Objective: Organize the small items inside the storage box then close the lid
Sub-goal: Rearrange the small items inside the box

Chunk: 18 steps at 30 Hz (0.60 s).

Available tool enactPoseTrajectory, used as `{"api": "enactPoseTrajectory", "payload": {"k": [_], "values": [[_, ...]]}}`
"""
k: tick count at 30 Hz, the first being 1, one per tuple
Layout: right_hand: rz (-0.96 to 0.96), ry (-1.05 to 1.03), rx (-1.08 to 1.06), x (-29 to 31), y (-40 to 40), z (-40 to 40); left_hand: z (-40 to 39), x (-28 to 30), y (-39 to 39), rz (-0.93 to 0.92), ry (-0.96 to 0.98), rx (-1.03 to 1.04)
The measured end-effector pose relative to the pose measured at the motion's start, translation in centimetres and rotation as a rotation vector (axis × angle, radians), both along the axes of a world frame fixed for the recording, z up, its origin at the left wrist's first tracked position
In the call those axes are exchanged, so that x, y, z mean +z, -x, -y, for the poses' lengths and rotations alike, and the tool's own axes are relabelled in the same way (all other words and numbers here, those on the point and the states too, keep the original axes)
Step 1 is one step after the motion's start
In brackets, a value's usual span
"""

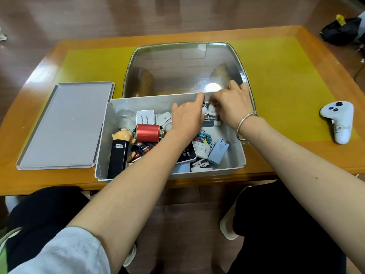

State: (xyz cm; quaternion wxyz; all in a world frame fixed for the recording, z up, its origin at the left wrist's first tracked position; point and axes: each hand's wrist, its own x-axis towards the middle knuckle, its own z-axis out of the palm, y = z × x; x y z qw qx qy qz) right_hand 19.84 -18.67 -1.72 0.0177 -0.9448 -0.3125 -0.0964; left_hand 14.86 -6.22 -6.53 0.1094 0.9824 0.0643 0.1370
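Observation:
An open grey storage box (pixel 235 161) stands at the table's near edge, full of small items: a red tin (pixel 147 132), a white charger (pixel 145 117), a black rectangular bar (pixel 118 157), a pig figure (pixel 123 135), a light-blue plug (pixel 218 151), colourful clips (pixel 203 136). Its grey lid (pixel 65 127) lies flat to the box's left. Both hands reach into the far right corner. My left hand (pixel 187 115) and my right hand (pixel 231 103) pinch a small white-and-black figure (pixel 210 111) between them.
A big clear plastic tray (pixel 183 66) sits behind the box. A white game controller (pixel 338 120) lies at the right on the yellow mat (pixel 286 80). A black bag (pixel 339 31) is on the floor far right. My knees are below the table edge.

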Motion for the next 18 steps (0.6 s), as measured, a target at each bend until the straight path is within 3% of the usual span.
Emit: {"api": "enactPoseTrajectory", "payload": {"k": [8,18], "values": [[0.033,0.088,-0.099,0.37,0.34,0.05,-0.50,0.26,0.42,0.020,-0.065,-0.007],[-0.008,0.087,-0.033,0.89,-0.40,-0.21,-0.44,0.04,0.34,-0.003,-0.111,0.026]]}}
